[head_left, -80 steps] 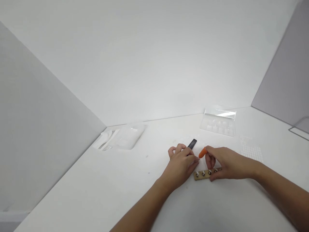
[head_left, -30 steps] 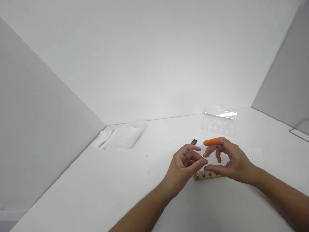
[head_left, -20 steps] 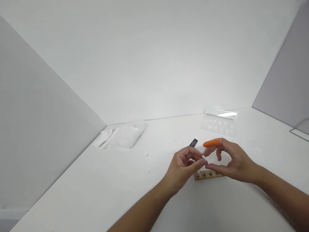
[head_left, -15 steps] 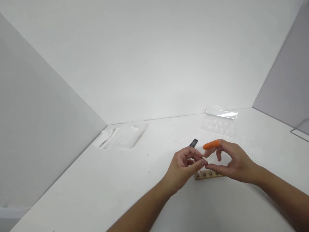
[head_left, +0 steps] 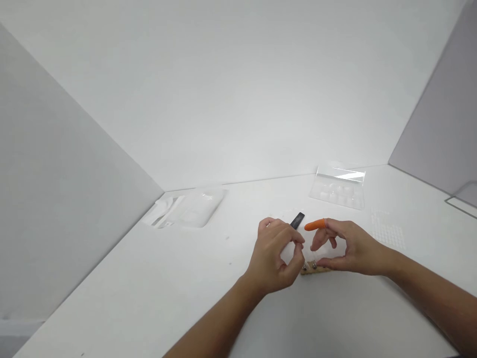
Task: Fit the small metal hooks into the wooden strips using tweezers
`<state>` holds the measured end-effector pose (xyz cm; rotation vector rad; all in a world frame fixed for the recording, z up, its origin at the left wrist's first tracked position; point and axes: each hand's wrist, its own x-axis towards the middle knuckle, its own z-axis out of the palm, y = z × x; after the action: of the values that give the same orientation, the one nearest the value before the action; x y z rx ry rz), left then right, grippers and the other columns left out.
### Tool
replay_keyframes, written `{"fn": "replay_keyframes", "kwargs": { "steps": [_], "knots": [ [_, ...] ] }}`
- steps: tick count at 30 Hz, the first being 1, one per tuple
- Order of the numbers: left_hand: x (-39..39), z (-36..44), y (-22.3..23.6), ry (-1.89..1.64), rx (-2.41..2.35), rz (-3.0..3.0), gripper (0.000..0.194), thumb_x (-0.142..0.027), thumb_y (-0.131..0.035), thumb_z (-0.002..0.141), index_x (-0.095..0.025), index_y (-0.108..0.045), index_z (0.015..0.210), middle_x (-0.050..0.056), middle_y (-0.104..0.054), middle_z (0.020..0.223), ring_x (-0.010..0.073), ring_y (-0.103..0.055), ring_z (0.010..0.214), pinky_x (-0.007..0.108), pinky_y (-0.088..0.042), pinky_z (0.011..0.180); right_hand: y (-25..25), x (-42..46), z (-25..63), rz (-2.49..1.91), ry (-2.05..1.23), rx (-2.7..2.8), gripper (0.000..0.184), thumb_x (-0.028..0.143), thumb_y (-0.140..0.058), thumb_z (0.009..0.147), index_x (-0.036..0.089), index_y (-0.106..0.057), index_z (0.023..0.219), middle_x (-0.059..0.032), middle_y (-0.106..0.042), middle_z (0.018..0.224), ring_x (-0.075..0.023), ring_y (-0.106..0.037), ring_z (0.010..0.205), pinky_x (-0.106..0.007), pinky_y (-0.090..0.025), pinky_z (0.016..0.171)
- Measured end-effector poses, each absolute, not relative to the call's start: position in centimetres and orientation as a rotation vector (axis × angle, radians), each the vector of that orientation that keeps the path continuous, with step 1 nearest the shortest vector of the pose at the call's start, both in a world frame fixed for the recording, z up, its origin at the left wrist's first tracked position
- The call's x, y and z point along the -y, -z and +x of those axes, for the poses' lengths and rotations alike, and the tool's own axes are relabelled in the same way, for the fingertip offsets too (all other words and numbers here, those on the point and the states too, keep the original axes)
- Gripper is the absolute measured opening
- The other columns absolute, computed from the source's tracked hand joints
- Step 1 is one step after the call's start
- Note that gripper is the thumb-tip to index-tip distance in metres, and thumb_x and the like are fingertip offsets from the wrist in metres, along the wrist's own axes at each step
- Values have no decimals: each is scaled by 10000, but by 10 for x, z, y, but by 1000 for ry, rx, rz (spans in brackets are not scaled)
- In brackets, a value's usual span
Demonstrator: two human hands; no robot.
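Note:
My left hand [head_left: 278,256] is closed in a pinch, thumb against fingertips, just left of the wooden strip; whatever is between the tips is too small to make out. Opposite it, my right hand [head_left: 348,248] wears an orange finger cot [head_left: 315,224] on its stretched index finger. Its thumb and middle finger curve toward each other around a small, pale, see-through piece that is hard to make out. Below both hands lies the wooden strip [head_left: 318,270] with round metal studs, partly hidden by my right hand. A dark flat stick [head_left: 297,220] shows behind my left hand.
A clear tray [head_left: 337,191] with several pale rounded pieces stands at the back wall. Right of it lies a sheet of small clear dots [head_left: 388,234]. At the back left are clear plastic packs [head_left: 194,209]. A clear, frame-edged object [head_left: 462,205] sits far right.
Both hands came together over the strip with a small pale piece between their fingertips. In the last half second my left hand has drawn back left, turned palm down; my right has shifted slightly left.

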<state>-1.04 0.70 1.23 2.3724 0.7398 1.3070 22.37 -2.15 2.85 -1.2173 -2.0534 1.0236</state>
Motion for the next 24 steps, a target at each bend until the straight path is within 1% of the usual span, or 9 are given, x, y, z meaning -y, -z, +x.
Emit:
{"fn": "replay_keyframes", "kwargs": {
  "steps": [3, 5, 9, 14, 19, 24],
  "knots": [
    [-6, -10, -15, -1513, -605, 2525, 134, -92, -530, 727, -214, -556, 775, -44, -570, 629, 143, -490, 621, 429, -400, 832, -28, 22, 222, -1241, -1058, 2060, 629, 428, -838, 827, 326, -523, 1362, 12, -750, 1041, -201, -693, 934, -360, -498, 821],
    [-5, -10, -17, -1576, -537, 2561, 136, -92, -525, 687, -213, -529, 750, -52, -542, 606, 136, -470, 602, 436, -399, 845, -27, 22, 222, -1254, -1096, 2050, 653, 433, -847, 817, 332, -500, 1360, 18, -749, 1040, -203, -699, 941, -370, -492, 852],
    [-5, -10, -17, -1561, -456, 2593, 154, -89, -513, 635, -215, -501, 723, -67, -482, 569, 124, -437, 571, 438, -409, 871, -23, 23, 222, -1275, -1162, 2031, 670, 429, -849, 816, 341, -470, 1361, 24, -749, 1058, -205, -709, 952, -379, -498, 897],
    [-6, -12, -12, -1505, -402, 2596, 152, -109, -478, 581, -208, -400, 666, -69, -376, 544, 132, -433, 592, 465, -395, 919, -22, 22, 221, -1274, -1169, 2043, 665, 424, -849, 816, 341, -464, 1353, 27, -746, 1058, -205, -705, 956, -364, -507, 853],
    [-6, -12, -12, -1453, -369, 2638, 146, -102, -482, 590, -205, -406, 660, -72, -377, 545, 129, -429, 597, 469, -387, 941, -20, 22, 221, -1258, -1168, 2049, 682, 453, -848, 815, 335, -466, 1367, 20, -742, 1048, -206, -700, 950, -372, -507, 868],
    [-6, -11, -14, -1401, -349, 2707, 134, -102, -526, 682, -204, -439, 674, -78, -409, 538, 127, -455, 603, 461, -382, 958, -18, 21, 221, -1236, -1167, 2053, 720, 471, -852, 809, 332, -455, 1394, 20, -737, 1045, -201, -693, 980, -363, -508, 876]
  ]
}}
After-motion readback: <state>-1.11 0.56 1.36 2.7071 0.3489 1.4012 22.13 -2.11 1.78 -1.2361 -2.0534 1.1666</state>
